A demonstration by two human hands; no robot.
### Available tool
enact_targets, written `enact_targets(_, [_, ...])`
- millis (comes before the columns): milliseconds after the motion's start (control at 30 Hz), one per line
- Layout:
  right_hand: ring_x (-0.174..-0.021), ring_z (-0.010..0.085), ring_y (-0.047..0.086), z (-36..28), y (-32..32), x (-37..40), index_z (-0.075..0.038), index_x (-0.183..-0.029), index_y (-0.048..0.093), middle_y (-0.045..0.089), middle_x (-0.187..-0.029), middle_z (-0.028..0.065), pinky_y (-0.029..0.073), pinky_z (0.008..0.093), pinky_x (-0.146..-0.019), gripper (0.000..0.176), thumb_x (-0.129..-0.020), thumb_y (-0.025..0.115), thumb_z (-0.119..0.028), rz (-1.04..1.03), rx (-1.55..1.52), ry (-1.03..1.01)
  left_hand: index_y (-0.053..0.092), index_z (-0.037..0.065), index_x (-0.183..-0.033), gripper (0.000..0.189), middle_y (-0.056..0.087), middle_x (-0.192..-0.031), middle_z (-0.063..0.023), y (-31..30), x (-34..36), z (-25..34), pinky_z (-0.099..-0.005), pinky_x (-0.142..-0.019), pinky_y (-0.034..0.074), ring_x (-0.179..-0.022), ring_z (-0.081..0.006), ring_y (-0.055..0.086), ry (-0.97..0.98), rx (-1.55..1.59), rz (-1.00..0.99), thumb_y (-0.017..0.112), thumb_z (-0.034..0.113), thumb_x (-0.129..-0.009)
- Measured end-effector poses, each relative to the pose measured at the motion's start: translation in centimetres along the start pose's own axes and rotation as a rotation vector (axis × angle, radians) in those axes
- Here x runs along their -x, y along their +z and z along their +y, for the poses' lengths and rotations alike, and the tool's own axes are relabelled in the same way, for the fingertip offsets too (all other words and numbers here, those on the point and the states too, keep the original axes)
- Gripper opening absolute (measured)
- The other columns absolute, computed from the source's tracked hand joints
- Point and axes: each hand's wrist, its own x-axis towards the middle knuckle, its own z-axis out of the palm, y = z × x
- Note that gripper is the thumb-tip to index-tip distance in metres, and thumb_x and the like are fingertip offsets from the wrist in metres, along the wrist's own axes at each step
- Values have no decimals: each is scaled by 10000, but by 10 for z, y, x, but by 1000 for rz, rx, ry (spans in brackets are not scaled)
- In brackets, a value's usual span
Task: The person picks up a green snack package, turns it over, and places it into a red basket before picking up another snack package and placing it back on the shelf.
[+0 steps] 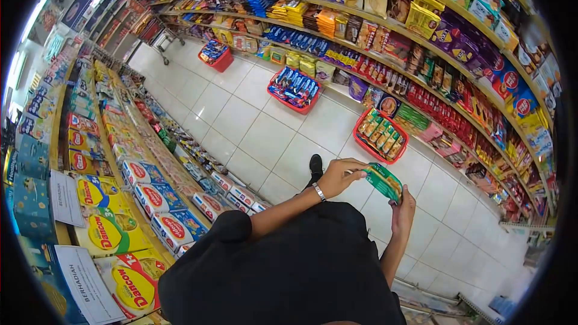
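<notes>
A green snack packet (385, 184), with biscuits pictured on it, is held out in front of my body between both hands. My left hand (343, 179), with a silver watch on its wrist, pinches the packet's left end. The lower right end is gripped by my right hand (404, 207), thumb and fingers closed on its edge. Beyond the packet, a red basket (360, 143) on the floor holds several similar green and tan packets.
Two more red baskets (299, 110) (224, 64) of packets stand along the shelf of snacks (385, 66). At left, a shelf carries milk boxes (108, 229). White floor tiles (265, 132) run between the shelves, and my black shoe (315, 164) rests there. A cart (162, 48) stands far back.
</notes>
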Motion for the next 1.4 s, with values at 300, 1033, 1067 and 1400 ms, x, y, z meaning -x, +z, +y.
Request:
enact_targets(300, [-806,148,619,8,-1,18,32,-1126,527,570,-888,76,479,260,-742,285,-893,605,-112,-306,571,-197,635,-70,-881,171,628,-733,-149,8,3,1,-258,-493,499,-570,-180,658,73,-235,152,614,100,-879])
enact_targets(1033, [-712,94,567,-18,-27,56,28,-856,640,587,-748,32,460,225,-678,63,-802,673,26,-162,227,-365,482,67,-742,309,400,-632,60,-14,6,19,-197,-462,270,-543,-11,334,-87,-20,-432,551,286,-949])
enact_targets(1067, [-711,92,563,-20,-30,56,29,-852,638,578,-737,26,458,223,-677,59,-804,672,25,-154,220,-372,482,67,-742,309,400,-632,60,-14,5,25,-197,-462,270,-543,-11,334,-84,-27,-449,551,286,-949])
enact_targets(1400, [-796,90,582,-23,-37,62,19,-978,611,633,-866,42,473,235,-724,143,-876,633,-78,-102,5,-275,488,99,-798,305,463,-744,54,37,4,16,-211,-627,419,-696,-32,469,-279,368,-227,491,349,-972])
